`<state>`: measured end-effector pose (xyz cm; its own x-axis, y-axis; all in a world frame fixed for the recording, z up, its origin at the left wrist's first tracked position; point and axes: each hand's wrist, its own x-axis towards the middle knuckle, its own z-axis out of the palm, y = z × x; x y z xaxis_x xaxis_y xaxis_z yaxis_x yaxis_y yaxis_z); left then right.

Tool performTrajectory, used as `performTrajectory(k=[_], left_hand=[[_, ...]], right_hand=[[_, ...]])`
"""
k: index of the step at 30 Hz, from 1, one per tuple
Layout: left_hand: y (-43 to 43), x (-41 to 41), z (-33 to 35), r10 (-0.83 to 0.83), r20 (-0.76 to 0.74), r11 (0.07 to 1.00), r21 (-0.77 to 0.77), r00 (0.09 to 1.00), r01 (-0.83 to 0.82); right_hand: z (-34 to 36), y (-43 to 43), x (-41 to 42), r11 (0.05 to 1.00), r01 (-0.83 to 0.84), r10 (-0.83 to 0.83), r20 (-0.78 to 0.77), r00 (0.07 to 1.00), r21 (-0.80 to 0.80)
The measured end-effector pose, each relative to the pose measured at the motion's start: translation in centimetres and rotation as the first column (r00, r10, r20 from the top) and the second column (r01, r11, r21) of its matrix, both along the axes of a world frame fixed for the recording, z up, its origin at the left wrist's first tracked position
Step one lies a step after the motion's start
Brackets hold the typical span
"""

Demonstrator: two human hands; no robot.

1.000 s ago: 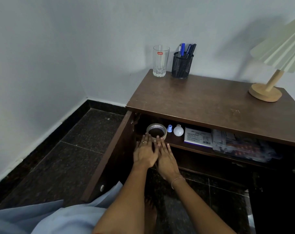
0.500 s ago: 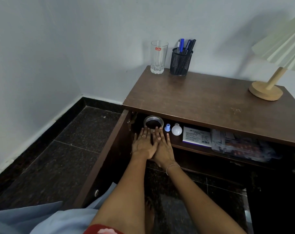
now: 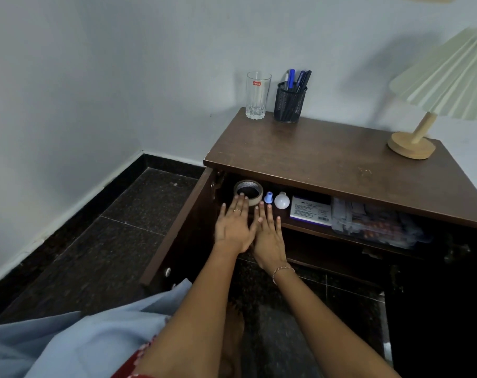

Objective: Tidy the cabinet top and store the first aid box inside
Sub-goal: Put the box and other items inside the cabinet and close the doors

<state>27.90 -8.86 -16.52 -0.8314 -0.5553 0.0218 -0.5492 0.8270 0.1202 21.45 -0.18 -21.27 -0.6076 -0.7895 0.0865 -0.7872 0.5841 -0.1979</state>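
Note:
The brown cabinet (image 3: 327, 162) stands open, its left door (image 3: 177, 227) swung out. On its inner shelf, from left to right, lie a roll of tape (image 3: 248, 191), a small blue cap (image 3: 268, 197), a white bulb (image 3: 282, 201), a white medicine box (image 3: 311, 210) and a clear box of medicines (image 3: 373, 222). My left hand (image 3: 233, 227) and my right hand (image 3: 268, 236) reach side by side to the shelf's front edge, fingers straight. The left fingertips touch the tape roll. Neither hand holds anything.
On the cabinet top stand a drinking glass (image 3: 257, 95) and a black mesh pen holder (image 3: 289, 102) at the back left, and a lamp (image 3: 411, 144) with a pleated shade at the right. Dark tiled floor (image 3: 109, 227) lies to the left.
The camera view has shifted a little. Both hands stay flat at the shelf edge, and the tape roll now sits slightly farther in.

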Motion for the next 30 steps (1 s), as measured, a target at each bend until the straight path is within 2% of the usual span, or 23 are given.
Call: performTrajectory(k=[10,19,25,30], left_hand=[[3.2,5.6,4.6,-0.008,-0.103,0.99,-0.14,0.995,-0.006],[4.7,10.4,6.1,0.07,-0.098,0.99,-0.116,0.993,-0.081],[5.2,11.4,8.9,0.077,-0.158,0.99,-0.105,0.985,-0.094],[4.9,13.0,9.3,0.092,-0.126,0.989,-0.104,0.988,-0.105]], right_hand=[[5.0,4.9,2.9,0.997,0.038,-0.041,-0.055,0.998,-0.061],[7.0,11.8,3.0,0.982,0.191,-0.19,-0.114,0.975,-0.002],[7.6,16.8,2.7,0.951,0.306,-0.298,-0.123,0.947,0.051],[8.5,21.4,1.8,0.913,0.402,-0.389,-0.146,0.91,0.075]])
